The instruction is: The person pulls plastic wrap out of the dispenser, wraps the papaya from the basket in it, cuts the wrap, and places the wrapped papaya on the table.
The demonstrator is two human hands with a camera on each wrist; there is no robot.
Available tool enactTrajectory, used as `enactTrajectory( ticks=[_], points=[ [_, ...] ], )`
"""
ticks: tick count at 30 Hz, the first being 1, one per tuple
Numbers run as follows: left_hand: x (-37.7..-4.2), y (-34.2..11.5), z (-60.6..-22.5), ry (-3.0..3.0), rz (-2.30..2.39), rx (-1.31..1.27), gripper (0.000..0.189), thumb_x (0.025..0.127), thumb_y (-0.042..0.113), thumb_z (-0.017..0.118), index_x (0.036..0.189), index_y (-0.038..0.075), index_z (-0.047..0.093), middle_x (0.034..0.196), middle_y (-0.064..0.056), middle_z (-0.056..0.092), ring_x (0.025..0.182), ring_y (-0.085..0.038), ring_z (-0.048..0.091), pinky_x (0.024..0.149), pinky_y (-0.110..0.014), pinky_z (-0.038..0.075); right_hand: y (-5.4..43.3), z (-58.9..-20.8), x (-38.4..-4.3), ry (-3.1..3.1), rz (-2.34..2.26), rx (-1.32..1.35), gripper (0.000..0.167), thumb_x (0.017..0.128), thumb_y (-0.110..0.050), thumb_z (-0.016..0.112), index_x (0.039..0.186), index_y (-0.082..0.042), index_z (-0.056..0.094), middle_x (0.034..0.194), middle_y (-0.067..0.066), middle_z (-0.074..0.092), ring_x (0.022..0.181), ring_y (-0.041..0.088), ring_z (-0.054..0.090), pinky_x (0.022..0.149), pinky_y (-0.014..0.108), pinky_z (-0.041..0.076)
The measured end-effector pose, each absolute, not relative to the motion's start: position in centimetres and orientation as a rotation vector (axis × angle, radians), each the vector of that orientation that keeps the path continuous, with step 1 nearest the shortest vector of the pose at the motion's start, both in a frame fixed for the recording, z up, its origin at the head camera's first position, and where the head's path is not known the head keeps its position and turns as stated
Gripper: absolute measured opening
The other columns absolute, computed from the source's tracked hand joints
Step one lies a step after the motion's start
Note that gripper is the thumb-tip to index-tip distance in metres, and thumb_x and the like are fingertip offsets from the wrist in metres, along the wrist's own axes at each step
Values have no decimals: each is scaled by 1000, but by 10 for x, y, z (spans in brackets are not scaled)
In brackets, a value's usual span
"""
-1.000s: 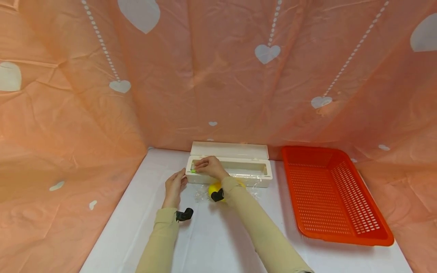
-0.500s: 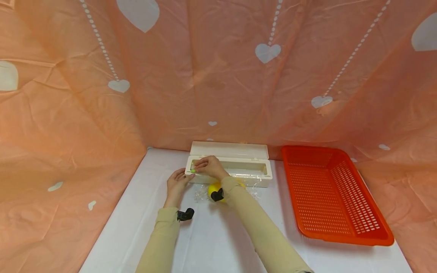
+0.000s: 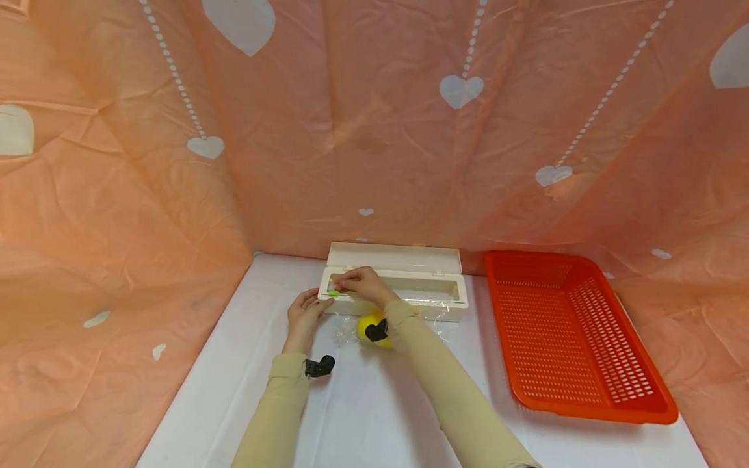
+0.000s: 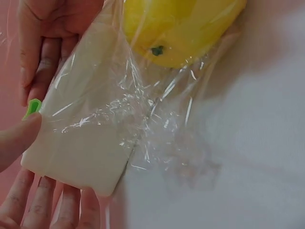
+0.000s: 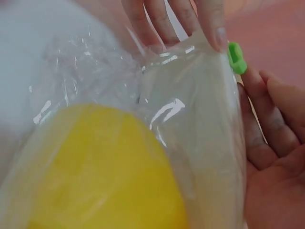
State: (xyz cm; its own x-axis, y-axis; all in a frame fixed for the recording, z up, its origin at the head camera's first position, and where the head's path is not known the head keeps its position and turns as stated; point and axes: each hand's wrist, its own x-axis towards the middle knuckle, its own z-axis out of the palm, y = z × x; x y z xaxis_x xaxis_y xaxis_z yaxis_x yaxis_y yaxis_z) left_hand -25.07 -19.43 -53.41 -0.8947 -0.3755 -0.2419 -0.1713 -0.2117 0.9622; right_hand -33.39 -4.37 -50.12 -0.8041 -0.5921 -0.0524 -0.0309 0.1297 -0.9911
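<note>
A white cling film box (image 3: 404, 312) stands at the back of the table with its lid open. Clear film (image 4: 157, 129) runs from it over a yellow fruit (image 5: 109, 167) with a small dark stem end. My left hand (image 3: 301, 322) grips the box's left end, thumb on the front edge beside the green slide cutter (image 5: 236, 58), fingers around the end face. Above the box opening, my right hand (image 3: 365, 286) has loosely bent fingers, their tips right by the cutter. In the head view, my right wrist and its camera partly cover the fruit.
A red perforated basket (image 3: 556, 409) stands on the right of the white table (image 3: 357, 422). A pink curtain with white hearts (image 3: 351, 143) hangs right behind the box. Crumpled film spreads around the fruit in front of it.
My left hand has shifted right, and its thumb has come onto the box's front edge. The right fingers have drawn slightly off the green cutter, which shows more now.
</note>
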Motion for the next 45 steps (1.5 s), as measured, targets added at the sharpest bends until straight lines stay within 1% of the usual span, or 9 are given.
enactTrajectory(
  ticks=[6,14,21,27,32,36,40,42,45],
  points=[
    [-251,-197,-533,-1849,-2275,692,53,81,2,73,129,0,51,128,-17,55,109,-19,53,84,-28,45,-45,-499,-335,2023,-1621,-646,23,96,-2,56,112,11,65,106,21,67,95,22,66,84,28,53],
    [-250,-198,-531,-1815,-2287,694,50,81,3,73,127,2,54,125,-14,56,103,-15,54,86,-29,45,-50,-496,-335,2151,-1510,-724,18,86,0,69,102,6,71,103,13,70,93,14,61,81,22,51],
    [-249,-200,-532,-1808,-2286,683,48,81,2,73,126,2,55,125,-13,58,101,-14,56,87,-30,47,-52,-492,-331,2254,-1425,-809,15,83,-2,73,96,5,73,93,12,71,81,13,61,73,21,52],
    [-254,-200,-533,-1801,-2297,668,49,80,1,73,125,0,55,124,-15,58,102,-15,55,90,-33,46,-53,-491,-331,2358,-1345,-790,11,83,-4,74,93,0,75,89,5,71,80,11,60,72,20,52],
    [-254,-201,-533,-1804,-2273,670,49,79,1,74,125,-1,56,123,-17,58,100,-16,55,91,-36,46,-54,-492,-331,2348,-1346,-796,10,83,-2,74,92,1,74,87,6,70,77,11,61,72,20,53],
    [-250,-202,-534,-1808,-2268,676,48,80,0,73,124,0,56,123,-16,58,101,-17,55,92,-36,46,-53,-495,-330,2312,-1348,-828,11,84,-1,72,94,3,73,87,7,69,75,11,61,71,21,53],
    [-249,-201,-537,-1817,-2262,661,47,80,1,74,124,0,57,122,-16,58,98,-14,56,87,-32,47,-50,-499,-331,2339,-1322,-863,12,84,-3,73,95,1,74,86,5,69,73,9,60,69,19,52],
    [-250,-199,-538,-1824,-2260,650,47,80,1,74,124,-1,57,122,-17,59,96,-13,56,84,-31,47,-47,-500,-332,2335,-1312,-851,12,85,-5,72,96,-1,74,88,4,70,76,9,60,70,19,51],
    [-251,-198,-537,-1822,-2258,652,48,80,2,75,124,-1,57,122,-17,59,94,-12,57,82,-30,47,-42,-498,-335,2236,-1350,-789,16,91,-9,65,103,-2,74,97,6,71,87,12,63,78,22,52]
  ],
)
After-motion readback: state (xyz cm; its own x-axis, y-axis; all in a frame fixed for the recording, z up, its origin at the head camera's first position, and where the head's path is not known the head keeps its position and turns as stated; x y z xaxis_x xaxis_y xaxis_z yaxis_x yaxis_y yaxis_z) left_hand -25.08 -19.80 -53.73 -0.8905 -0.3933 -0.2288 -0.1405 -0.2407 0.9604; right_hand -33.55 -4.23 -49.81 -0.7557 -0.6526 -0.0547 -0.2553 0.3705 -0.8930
